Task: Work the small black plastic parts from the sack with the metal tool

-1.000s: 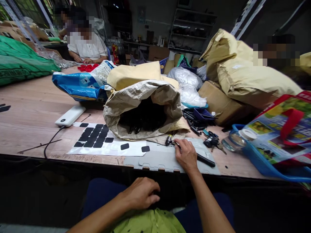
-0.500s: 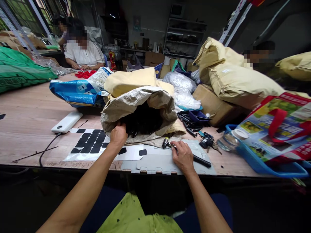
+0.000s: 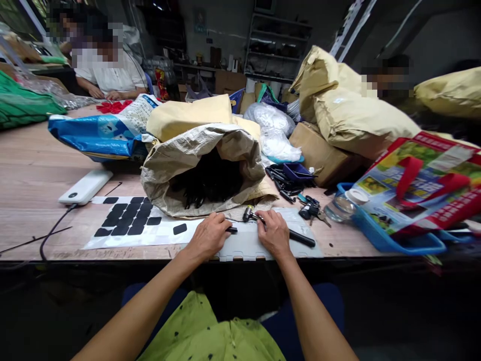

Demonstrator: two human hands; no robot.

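Observation:
My left hand point(image 3: 211, 235) is closed on a small black rod-like piece point(image 3: 232, 230), whose end sticks out to the right of the fingers. Most of that piece is hidden, so its exact kind does not show. My right hand point(image 3: 274, 233) grips a small hammer point(image 3: 301, 238) by its shaft, its metal head pointing left and its black handle lying to the right. Both hands rest over a grey mat point(image 3: 246, 246) at the table's front edge. Right behind them lies a woven sack point(image 3: 173, 160), its mouth towards me, with many dark pieces inside.
Left are a sheet of black stickers point(image 3: 128, 218) and a white power bank point(image 3: 85, 187) with its cable. Right lie black parts point(image 3: 283, 185), keys point(image 3: 311, 209), a clear bottle point(image 3: 341, 205) and a blue basket point(image 3: 398, 244). Other people point(image 3: 112, 75) sit beyond the table.
My left hand has come out of the sack's mouth to the mat, now with a black piece in it. My right hand still holds the hammer. The view has shifted slightly.

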